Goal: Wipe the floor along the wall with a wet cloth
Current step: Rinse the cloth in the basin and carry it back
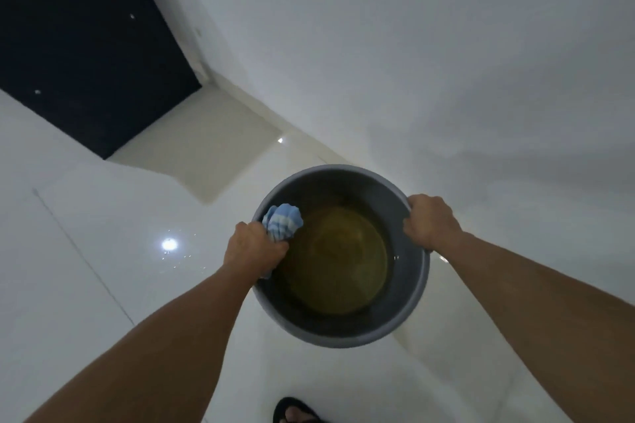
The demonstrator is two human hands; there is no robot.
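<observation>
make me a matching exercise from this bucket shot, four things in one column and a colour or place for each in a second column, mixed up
Things:
1. bucket
2. cloth
3. right hand
4. sandal

Colour or place:
A. black, at the bottom edge of the view, on a foot
B. blue and white striped, bunched at the bucket's left rim
C. grey, holding yellowish water
D. gripping the bucket's right rim

Right pairs: 1-C, 2-B, 3-D, 4-A
</observation>
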